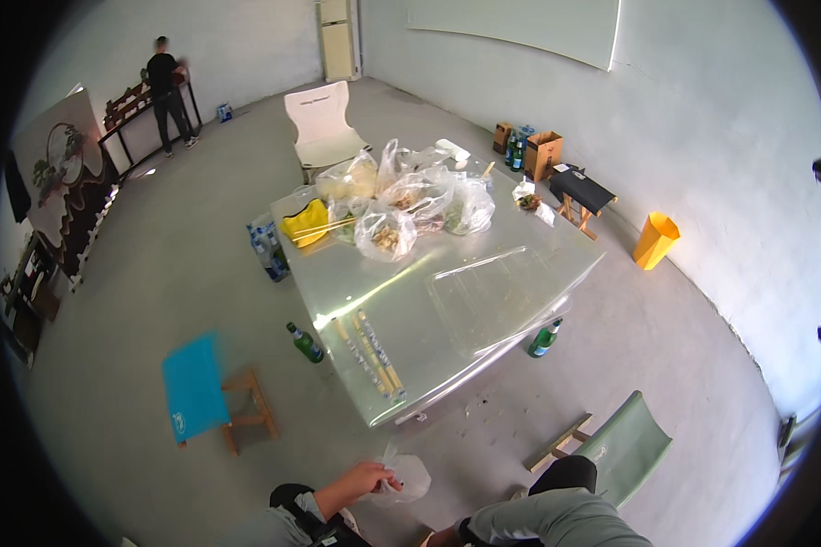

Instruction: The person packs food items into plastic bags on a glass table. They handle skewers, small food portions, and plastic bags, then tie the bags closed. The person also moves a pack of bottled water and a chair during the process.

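My left hand [375,478], low in the centre, is closed on the gathered top of a clear plastic bag [410,476]. Just in front of my legs, my right hand [445,537] shows only in part at the bottom edge, and its fingers are hidden. Before me stands a table covered in clear plastic [410,294]. Several tied plastic bags of food [385,239] crowd its far half, beside a yellow cloth [306,223] with wooden chopsticks lying over it. Wrapped chopsticks [373,355] lie near the left corner, and a clear plastic tray or lid [486,294] lies towards the right.
A blue folding stool [195,386] stands left, a green folding stool [626,448] right. Green bottles [306,343] stand on the floor by the table. A white chair [325,126] is behind it; a yellow bin [655,241] is by the wall. A person [165,96] stands far left.
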### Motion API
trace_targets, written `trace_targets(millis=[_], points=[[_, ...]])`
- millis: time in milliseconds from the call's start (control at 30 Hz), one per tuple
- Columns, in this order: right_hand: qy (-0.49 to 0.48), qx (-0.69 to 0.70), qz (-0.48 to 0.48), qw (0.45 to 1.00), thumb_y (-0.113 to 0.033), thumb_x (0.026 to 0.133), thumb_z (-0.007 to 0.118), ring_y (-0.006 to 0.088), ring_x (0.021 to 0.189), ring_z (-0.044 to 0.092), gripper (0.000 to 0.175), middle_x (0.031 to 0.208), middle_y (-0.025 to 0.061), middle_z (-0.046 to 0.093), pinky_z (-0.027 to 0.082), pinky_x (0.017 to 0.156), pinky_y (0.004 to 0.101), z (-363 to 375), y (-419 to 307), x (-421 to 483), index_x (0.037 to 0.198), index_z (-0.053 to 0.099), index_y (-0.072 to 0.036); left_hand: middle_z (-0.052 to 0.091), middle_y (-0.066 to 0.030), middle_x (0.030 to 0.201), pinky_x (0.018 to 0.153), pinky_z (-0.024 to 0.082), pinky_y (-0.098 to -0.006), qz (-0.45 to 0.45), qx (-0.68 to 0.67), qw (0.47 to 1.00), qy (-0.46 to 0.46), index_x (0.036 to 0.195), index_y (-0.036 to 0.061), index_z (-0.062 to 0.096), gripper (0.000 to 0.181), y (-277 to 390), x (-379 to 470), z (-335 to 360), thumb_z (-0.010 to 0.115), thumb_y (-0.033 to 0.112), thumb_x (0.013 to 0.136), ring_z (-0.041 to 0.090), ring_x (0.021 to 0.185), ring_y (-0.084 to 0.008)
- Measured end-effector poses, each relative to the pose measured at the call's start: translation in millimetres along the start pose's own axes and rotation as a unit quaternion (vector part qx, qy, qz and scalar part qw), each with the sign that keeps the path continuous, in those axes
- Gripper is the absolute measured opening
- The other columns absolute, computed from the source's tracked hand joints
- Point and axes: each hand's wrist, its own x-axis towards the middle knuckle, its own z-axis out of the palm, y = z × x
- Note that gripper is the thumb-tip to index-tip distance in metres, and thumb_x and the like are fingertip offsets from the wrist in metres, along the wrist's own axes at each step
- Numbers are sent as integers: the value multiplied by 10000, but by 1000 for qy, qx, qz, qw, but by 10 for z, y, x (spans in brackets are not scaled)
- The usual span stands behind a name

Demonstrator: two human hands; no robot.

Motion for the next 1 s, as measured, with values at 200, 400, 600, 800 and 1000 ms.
trace_targets(millis=[200, 400, 600, 800, 1000], points=[[20, 81, 8, 996, -280, 966, 596, 170, 1026, 664, 352, 1155, 49, 688, 573, 783, 365, -109, 182, -151, 1263, 642, -96, 754, -34, 928, 700, 434, -246, 5, 78, 997, -23, 941, 19, 750, 275, 47, -104, 107, 569, 224, 965, 522, 724, -92], [15, 259, 14, 966, -299, 983, 587, 179, 1039, 659, 376, 1178, 57, 683, 564, 826, 360, -498, 936, -486, 1281, 630, -74, 743, -51, 982, 783, 457, -261, -34, 10, 998, -46, 985, 1, 731, 276, 372, -524, 84, 544, 204, 996, 588, 819, -117], [46, 487, -64, 870, -229, 1003, 586, 164, 1011, 664, 337, 1159, 58, 698, 534, 881, 325, -836, 1373, -787, 1269, 627, -25, 733, -95, 1011, 853, 485, -297, -35, -80, 995, -39, 985, -22, 690, 262, 814, -724, 211, 523, 175, 1031, 627, 888, -146], [60, 613, -184, 766, -163, 989, 578, 181, 1099, 637, 291, 1179, 74, 689, 487, 997, 358, -489, 1271, -1183, 1234, 623, -11, 730, -118, 1013, 882, 493, -295, -63, -84, 994, -24, 923, -18, 671, 254, 641, -923, 440, 523, 160, 1027, 660, 925, -173], [175, 674, -76, 714, -247, 979, 637, 282, 1230, 586, 479, 1368, 97, 586, 468, 1050, 441, 56, 1310, -1222, 1402, 492, -73, 721, -155, 1027, 895, 494, -302, -44, -146, 986, 60, 1015, -31, 666, 240, 448, -1449, 474, 513, 155, 1021, 671, 957, -198]])
